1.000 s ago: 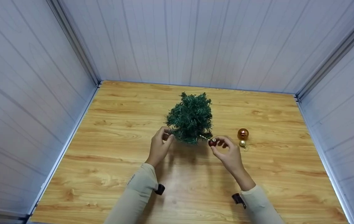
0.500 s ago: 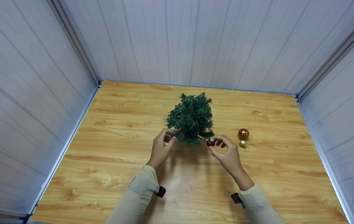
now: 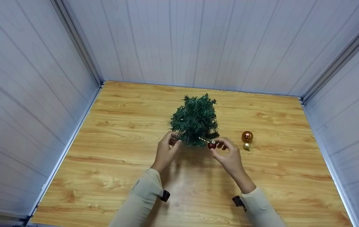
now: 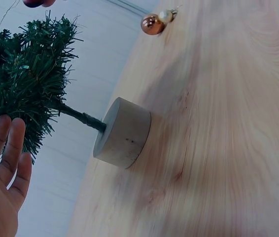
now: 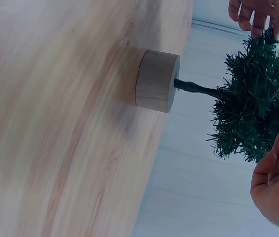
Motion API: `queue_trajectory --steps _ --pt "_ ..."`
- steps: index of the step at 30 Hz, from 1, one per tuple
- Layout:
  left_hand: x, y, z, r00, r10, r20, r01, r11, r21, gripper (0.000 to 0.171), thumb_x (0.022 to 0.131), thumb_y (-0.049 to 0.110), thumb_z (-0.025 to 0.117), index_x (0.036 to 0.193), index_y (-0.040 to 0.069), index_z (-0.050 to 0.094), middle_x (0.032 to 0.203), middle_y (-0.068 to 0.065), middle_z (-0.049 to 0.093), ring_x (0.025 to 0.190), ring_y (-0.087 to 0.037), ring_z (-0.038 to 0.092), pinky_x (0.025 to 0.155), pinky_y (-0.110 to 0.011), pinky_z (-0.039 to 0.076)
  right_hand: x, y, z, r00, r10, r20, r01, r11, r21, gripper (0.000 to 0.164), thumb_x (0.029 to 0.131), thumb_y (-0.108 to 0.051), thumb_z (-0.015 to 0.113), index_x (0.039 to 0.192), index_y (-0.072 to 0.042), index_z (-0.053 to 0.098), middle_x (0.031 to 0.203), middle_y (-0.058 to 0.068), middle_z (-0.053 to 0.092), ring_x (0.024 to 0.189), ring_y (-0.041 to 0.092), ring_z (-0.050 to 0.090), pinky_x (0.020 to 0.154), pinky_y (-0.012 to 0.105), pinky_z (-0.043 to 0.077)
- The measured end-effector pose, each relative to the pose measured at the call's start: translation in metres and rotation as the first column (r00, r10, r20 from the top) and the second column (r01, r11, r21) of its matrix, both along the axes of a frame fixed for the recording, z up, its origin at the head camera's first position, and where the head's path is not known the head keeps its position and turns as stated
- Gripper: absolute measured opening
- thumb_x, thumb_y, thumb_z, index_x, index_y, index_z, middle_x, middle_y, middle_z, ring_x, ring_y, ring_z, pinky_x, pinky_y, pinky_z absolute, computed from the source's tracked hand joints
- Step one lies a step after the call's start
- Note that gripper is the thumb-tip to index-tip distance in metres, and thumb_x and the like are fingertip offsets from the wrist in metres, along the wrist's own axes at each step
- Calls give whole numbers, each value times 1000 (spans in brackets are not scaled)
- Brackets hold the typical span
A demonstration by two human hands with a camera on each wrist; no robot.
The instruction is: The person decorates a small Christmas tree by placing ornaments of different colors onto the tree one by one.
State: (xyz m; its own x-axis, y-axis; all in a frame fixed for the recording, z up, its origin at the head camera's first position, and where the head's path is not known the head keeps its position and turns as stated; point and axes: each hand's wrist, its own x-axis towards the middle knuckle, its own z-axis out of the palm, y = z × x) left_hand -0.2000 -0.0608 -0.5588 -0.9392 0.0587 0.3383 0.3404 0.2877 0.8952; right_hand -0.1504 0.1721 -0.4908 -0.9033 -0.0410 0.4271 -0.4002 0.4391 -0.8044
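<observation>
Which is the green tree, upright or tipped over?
The tree is upright: both wrist views show its round base flat on the wooden tabletop, the trunk rising from it.

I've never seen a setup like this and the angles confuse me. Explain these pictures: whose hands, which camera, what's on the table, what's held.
There is no robot here: a person works with two bare hands. The head picture comes from a camera worn on the head, looking forward and down. The other two come from cameras on the wrists; they look turned sideways, so the tree seems to lie over. It actually stands on a round base on the wooden table.

The right hand pinches a small dark red bauble close to the branches. The left hand touches the tree's other side; whether it grips is hard to tell. Off to the right lie a larger copper-coloured ball and a small gold one.
</observation>
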Motion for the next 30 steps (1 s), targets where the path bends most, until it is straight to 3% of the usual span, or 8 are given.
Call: queue_trajectory --steps 1,5,8,12,19,25,30 --pt "0 0 0 1000 -1 2 1 1000 -1 14 93 9 64 107 6 61 96 -8 63 81 -23 62 75 -39 52 0 -1 1 1000 -1 0 1 1000 4 25 79 6 75 102 1 69 91 10 68 81 13 57 70 32 46" --pt "0 2 1 1000 -13 5 13 1000 0 15 93 9 64 107 5 60 97 -10 63 82 -28 63 75 -43 52 -1 -3 3 1000 4 3 -4 1000 4 25 79 6 75 102 2 68 92 11 68 80 25 60 71 33 45" --pt "0 3 2 1000 -14 2 14 1000 -1 16 93 8 64 107 4 60 97 -11 63 81 -29 63 74 -45 52 -7 -1 -6 1000 6 -6 -6 1000 -6 27 78 7 75 103 0 69 93 11 68 81 30 60 70 33 45" --pt "2 4 3 1000 -9 -1 9 1000 -24 17 93 10 64 108 5 60 97 -9 63 80 -22 63 72 -38 53 -17 3 -25 1000 6 -27 -6 1000 -12 30 78 4 78 104 -6 70 93 6 68 81 20 58 70 31 46" --pt "6 8 2 1000 -14 2 14 1000 -25 15 94 12 64 108 9 60 97 -6 62 82 -16 63 72 -29 52 -21 3 -30 999 23 -43 -24 999 -22 29 79 0 79 105 -10 71 93 2 68 81 31 60 69 27 45" --pt "9 13 3 1000 -13 22 13 1000 28 13 94 13 65 106 10 60 98 -7 62 84 -24 63 74 -33 53 -14 -3 -14 998 18 -55 -19 1000 -18 28 77 7 77 104 1 69 91 12 68 79 37 59 68 29 45" --pt "12 17 3 1000 -6 28 5 999 34 15 93 10 66 107 5 60 98 -11 63 85 -26 63 75 -34 52 -4 -9 6 998 29 -58 -29 1000 1 26 78 7 75 103 4 68 90 12 67 78 23 59 68 29 45"
